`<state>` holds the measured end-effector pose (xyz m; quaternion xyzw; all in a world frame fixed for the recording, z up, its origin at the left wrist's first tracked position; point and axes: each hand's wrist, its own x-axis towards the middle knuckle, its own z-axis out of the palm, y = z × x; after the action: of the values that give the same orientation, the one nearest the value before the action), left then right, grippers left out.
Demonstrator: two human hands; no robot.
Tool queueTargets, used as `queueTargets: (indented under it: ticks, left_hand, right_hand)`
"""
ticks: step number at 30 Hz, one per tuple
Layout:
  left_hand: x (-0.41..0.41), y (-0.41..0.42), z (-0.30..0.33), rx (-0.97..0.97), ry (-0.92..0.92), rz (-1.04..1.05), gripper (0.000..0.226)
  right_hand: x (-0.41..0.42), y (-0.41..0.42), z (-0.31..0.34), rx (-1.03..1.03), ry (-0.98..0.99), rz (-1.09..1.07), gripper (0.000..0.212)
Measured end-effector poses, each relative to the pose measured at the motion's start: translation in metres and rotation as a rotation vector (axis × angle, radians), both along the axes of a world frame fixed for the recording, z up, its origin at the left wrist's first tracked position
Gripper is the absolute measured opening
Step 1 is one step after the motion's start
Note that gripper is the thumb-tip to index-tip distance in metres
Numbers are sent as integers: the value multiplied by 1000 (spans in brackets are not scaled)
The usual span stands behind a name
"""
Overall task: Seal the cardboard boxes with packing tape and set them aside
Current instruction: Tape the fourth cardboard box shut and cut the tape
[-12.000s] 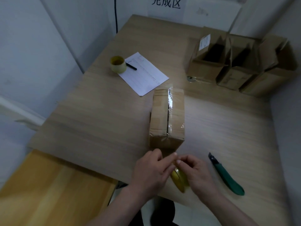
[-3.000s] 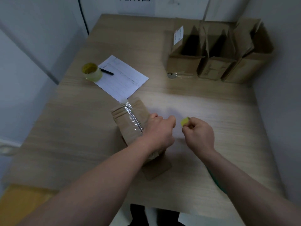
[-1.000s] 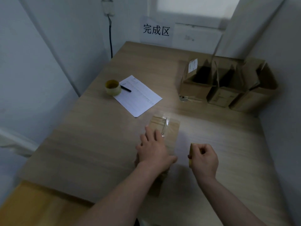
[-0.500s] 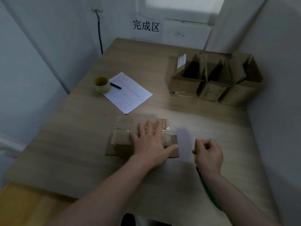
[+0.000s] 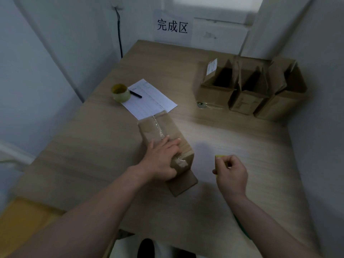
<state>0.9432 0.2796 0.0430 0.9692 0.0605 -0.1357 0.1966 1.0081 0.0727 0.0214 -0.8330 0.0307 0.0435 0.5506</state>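
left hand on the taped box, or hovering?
Touching. Head view: the left hand lies flat on the box, fingers spread across the taped top, thumb against its near end.

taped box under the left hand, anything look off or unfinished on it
The taped box has clear tape along its top seam, but one flap at the near end lies open on the table, not taped down. The left hand rests on top.
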Motion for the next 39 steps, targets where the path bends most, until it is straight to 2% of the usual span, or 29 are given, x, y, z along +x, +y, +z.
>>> queueTargets:
  ticks: [3, 7, 10, 12, 15, 19, 21, 24, 26, 28, 31, 36, 39]
  left_hand:
    - [2, -5, -5, -93, -162, 137, 38]
    - [-2, -13, -33, 155, -418, 66, 32]
    - [0, -13, -36, 217, -479, 8, 29]
    - [2, -12, -33, 207, -446, -31, 29]
    - [4, -1, -28, 154, -333, -95, 45]
    - [-5, 19, -15, 134, -179, -156, 98]
    - [-19, 11, -12, 32, -341, -131, 102]
    - [-48, -25, -18, -276, -584, 101, 73]
    - [-63, -48, -26, -463, -605, 268, 53]
    - [-73, -62, -32, -568, -611, 411, 32]
    - [-83, -67, -38, -556, -614, 543, 12]
    - [-94, -63, -43, -412, -616, 532, 13]
    - [-92, -58, -34, -423, -635, 522, 13]
  right_hand:
    - [-1, 2, -1, 3, 2, 32, 23]
    - [-2, 2, -1, -5, 18, 76, 22]
    - [-2, 2, 5, 15, 30, 130, 23]
    - [-4, 2, 12, 23, 45, 194, 21]
    - [-7, 4, 21, 11, 89, 303, 19]
    - [-11, 7, 25, -130, 164, 533, 18]
    - [-16, 9, 23, -155, 201, 617, 17]
    - [-25, 12, 16, -149, 242, 689, 21]
    - [-32, 16, 13, -138, 257, 766, 20]
    - [-39, 19, 12, -144, 274, 823, 15]
    - [-47, 20, 14, -199, 290, 901, 13]
    - [-52, 26, 23, -228, 302, 987, 9]
    - [-54, 22, 30, -84, 363, 1007, 22]
